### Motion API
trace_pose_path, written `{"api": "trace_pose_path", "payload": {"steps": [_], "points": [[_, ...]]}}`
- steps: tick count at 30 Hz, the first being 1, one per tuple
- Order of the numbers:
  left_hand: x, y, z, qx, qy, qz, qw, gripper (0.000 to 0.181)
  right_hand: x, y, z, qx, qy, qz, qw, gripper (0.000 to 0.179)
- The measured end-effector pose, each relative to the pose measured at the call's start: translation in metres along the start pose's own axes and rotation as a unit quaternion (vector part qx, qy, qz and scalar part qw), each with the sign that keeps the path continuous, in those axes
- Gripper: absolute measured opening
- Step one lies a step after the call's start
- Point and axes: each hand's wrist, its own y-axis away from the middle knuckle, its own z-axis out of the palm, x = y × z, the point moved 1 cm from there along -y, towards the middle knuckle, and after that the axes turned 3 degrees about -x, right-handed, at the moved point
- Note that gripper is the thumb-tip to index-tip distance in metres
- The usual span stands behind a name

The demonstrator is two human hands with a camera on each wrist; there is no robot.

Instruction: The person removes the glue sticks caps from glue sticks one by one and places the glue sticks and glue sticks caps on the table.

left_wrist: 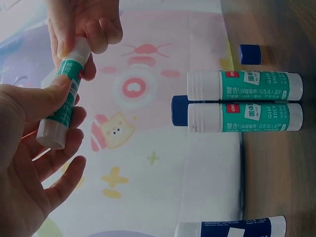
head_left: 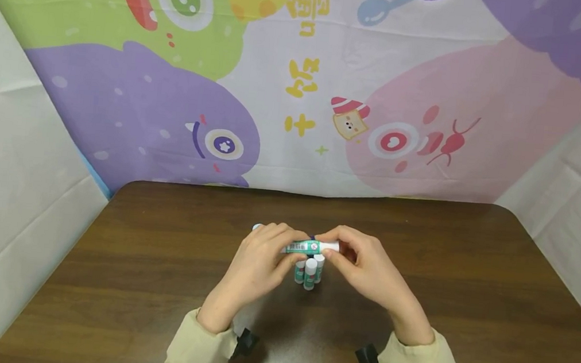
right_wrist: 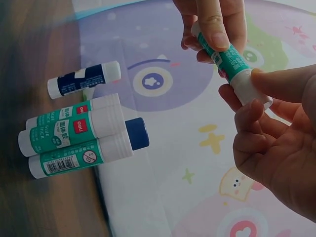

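Observation:
Above the table, both hands hold one green-labelled glue stick point(head_left: 301, 246) with white ends, lying roughly level in the head view. My left hand point(head_left: 260, 262) grips its body, thumb pressed along the label point(left_wrist: 63, 101). At the other end my right hand point(head_left: 368, 266) pinches the white cap point(right_wrist: 249, 89) between thumb and fingers. Just below the hands, three green glue sticks point(head_left: 310, 276) stand upright in a tight cluster. A dark blue top point(right_wrist: 137, 133) shows behind them. One navy-labelled glue stick point(right_wrist: 85, 79) stands apart on the left, mostly hidden by the left hand in the head view.
The dark brown wooden table point(head_left: 131, 283) meets a cartoon-printed cloth point(head_left: 312, 166) at its far edge. White sheets point(head_left: 21, 181) hang at both sides. In the left wrist view, a small dark blue cap point(left_wrist: 250, 54) is on the table beyond the cluster.

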Motion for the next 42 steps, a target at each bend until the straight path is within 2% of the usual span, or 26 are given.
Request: {"api": "trace_pose_path", "payload": {"steps": [8,12,16,25,29,33,37,42], "points": [[-0.004,0.0,-0.001,0.001,-0.021,-0.001,0.9998,0.022,0.003,0.001,-0.005,0.006,0.007,0.01,0.9999,0.016],[-0.01,0.001,-0.007,0.02,-0.03,-0.028,0.999,0.023,0.004,0.003,-0.012,0.025,0.013,0.025,0.9993,0.017],[-0.015,0.002,-0.009,0.039,-0.018,-0.047,0.998,0.023,0.004,0.003,-0.015,0.021,0.018,0.031,0.9991,0.018],[-0.016,0.002,-0.002,0.066,-0.02,-0.069,0.9952,0.025,0.007,0.003,-0.016,0.036,0.028,0.041,0.9981,0.017],[-0.016,0.003,0.002,0.058,-0.015,-0.099,0.9933,0.027,0.009,0.004,-0.019,0.045,0.027,0.056,0.9971,0.019],[-0.019,0.005,0.008,0.047,0.014,-0.136,0.9895,0.029,0.011,0.003,-0.02,0.042,0.024,0.073,0.9962,0.021],[-0.022,0.005,0.015,0.045,0.047,-0.153,0.9862,0.029,0.013,0.003,-0.019,0.041,0.03,0.08,0.9955,0.02],[-0.024,0.007,0.023,0.023,0.053,-0.182,0.9815,0.023,0.02,0.001,-0.015,0.054,0.039,0.088,0.9939,0.02]]}}
